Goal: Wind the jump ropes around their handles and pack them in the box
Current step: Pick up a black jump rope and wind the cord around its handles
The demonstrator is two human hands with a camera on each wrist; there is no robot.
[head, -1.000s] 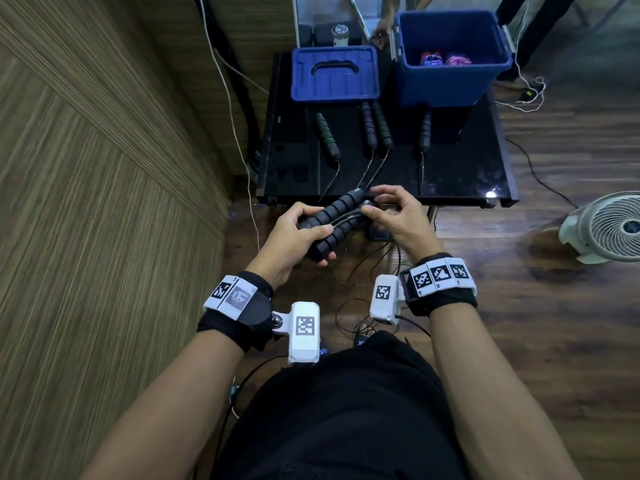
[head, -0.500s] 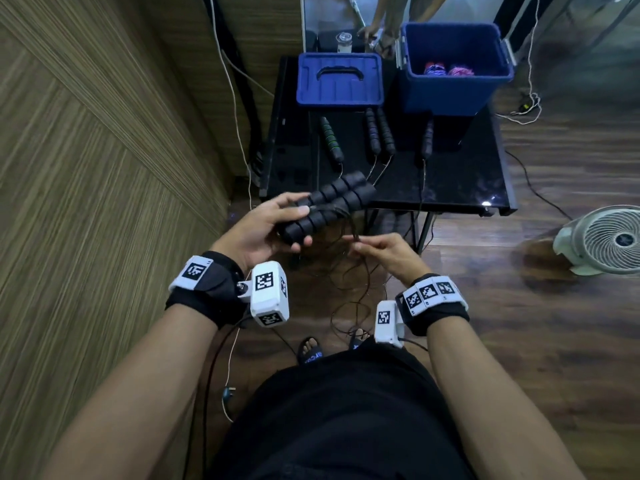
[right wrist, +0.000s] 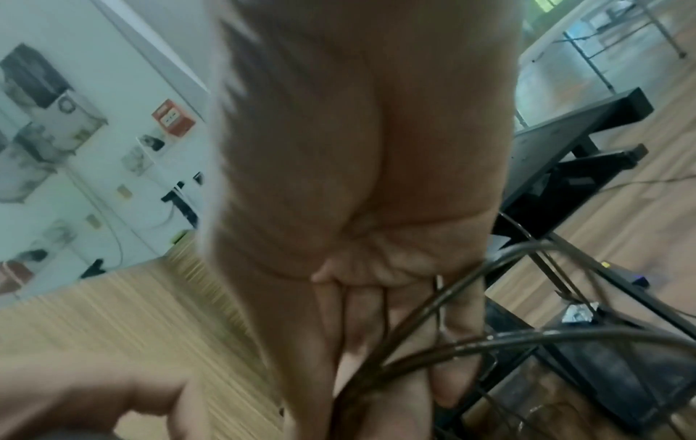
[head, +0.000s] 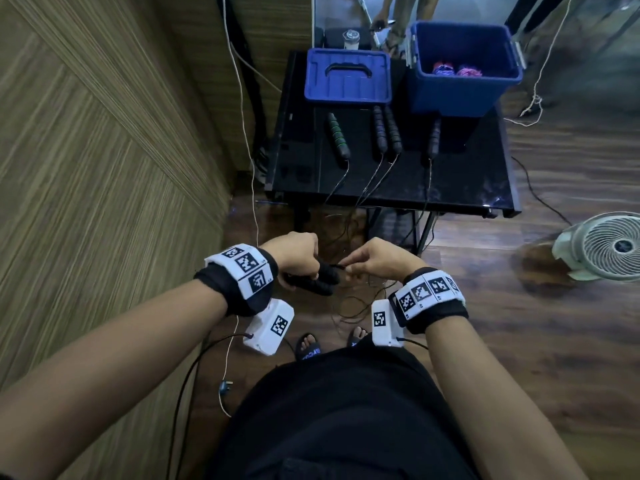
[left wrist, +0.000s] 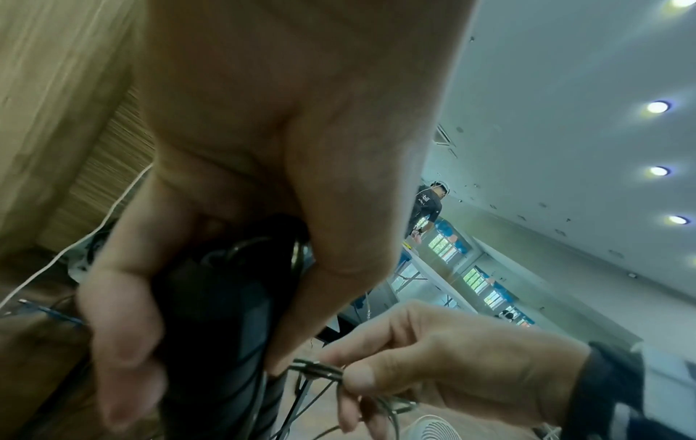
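Pair of black handles (head: 317, 280) gripped together in the left hand (head: 298, 252) with fingers curled round them, thin cord (left wrist: 320, 367) pinched between thumb and fingertips of the right hand (head: 375, 259) just beside the handles, blue box (head: 464, 69) set open on the black table (head: 460, 174) well ahead, more handles laid in front of it.

Both forearms reach in from the lower corners of the head view and meet near mid-frame. The left hand (head: 298, 252) has its grip curled round a pair of black handles (head: 320, 280), knuckles up. The right hand (head: 375, 261), just beside it, pinches a thin cord (left wrist: 320, 367) between thumb and fingertips.
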